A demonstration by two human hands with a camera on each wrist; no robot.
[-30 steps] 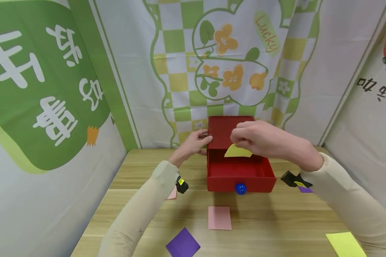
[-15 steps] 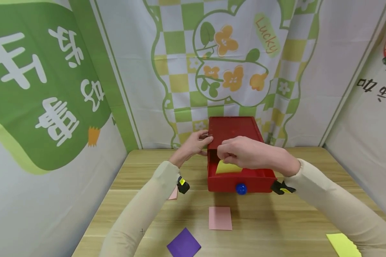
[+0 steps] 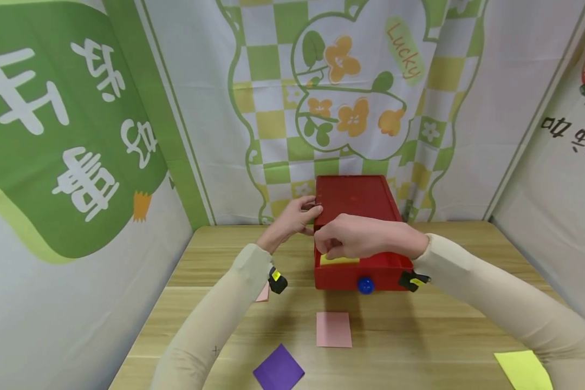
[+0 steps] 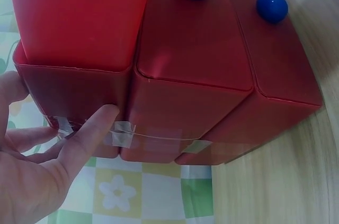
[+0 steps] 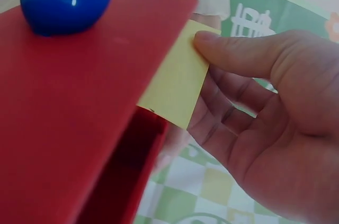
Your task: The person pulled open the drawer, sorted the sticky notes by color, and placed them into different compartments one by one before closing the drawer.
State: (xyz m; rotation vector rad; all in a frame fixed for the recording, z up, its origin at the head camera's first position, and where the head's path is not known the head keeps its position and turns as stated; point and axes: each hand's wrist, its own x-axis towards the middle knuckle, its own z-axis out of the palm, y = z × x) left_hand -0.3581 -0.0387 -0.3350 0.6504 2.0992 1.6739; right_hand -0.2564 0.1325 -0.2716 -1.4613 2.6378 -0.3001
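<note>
A small red drawer cabinet (image 3: 356,197) stands at the back of the table, its top drawer (image 3: 341,279) pulled out, with a blue knob (image 3: 365,285) on the front. My right hand (image 3: 353,236) is over the open drawer and pinches a yellow paper square (image 5: 180,75) between thumb and fingers. The paper's lower part dips behind the drawer front. My left hand (image 3: 292,222) rests against the cabinet's left side near the top, fingers touching the wall by strips of clear tape (image 4: 123,134). In the left wrist view, two lower drawers (image 4: 193,28) are closed.
On the wooden table lie a pink paper square (image 3: 333,329), a purple square (image 3: 279,368) and a yellow square (image 3: 524,371). Another pink piece (image 3: 263,293) shows partly behind the left sleeve. A patterned curtain (image 3: 273,124) hangs right behind the cabinet.
My right hand has moved left and down over the open drawer, lowering the yellow paper square from above it to behind its front. The left hand stays against the cabinet.
</note>
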